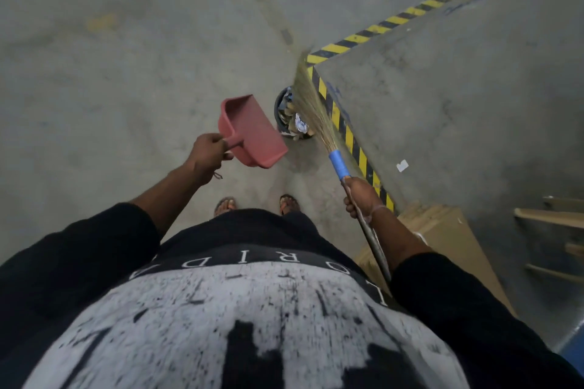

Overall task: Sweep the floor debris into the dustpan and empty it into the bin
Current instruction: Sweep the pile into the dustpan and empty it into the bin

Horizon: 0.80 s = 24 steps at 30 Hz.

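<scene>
Red dustpan [252, 131] gripped by left hand [207, 151], looking empty – right hand [361, 199] clasping broom [316, 110]; bin [289, 114] just beyond – next, seemingly more sweeping

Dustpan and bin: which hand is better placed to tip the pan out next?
Left. The left hand already holds the red dustpan by its handle, just beside the bin. The right hand grips the broom, whose bristles lie across the bin.
</scene>
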Each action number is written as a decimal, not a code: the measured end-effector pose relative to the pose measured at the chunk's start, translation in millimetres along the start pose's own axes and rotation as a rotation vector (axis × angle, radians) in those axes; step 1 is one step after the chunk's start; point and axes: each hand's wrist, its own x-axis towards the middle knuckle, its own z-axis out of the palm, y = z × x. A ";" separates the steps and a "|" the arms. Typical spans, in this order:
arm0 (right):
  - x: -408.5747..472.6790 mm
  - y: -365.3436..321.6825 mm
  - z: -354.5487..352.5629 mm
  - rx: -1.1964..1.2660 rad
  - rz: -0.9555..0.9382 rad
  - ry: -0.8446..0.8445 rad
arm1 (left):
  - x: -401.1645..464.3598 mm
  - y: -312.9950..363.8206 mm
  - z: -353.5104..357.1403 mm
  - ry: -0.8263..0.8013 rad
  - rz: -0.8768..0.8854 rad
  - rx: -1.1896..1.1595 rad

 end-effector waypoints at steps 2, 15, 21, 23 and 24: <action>5.5 -10.5 -12.2 0.013 0.004 -0.067 | -12.9 -0.4 0.7 0.055 -0.037 -0.076; 49.2 -107.6 -36.2 -0.191 -0.033 -0.469 | -85.4 -25.6 47.9 0.334 -0.163 -0.626; 41.5 -116.1 -12.0 -0.445 -0.092 -0.504 | -133.0 -83.9 57.1 0.415 -0.252 -0.911; 37.1 -113.1 1.8 -0.522 -0.118 -0.522 | -151.5 -106.6 55.3 0.464 -0.257 -0.967; 33.3 -110.4 9.2 -0.555 -0.131 -0.533 | -160.7 -118.0 54.0 0.483 -0.261 -0.985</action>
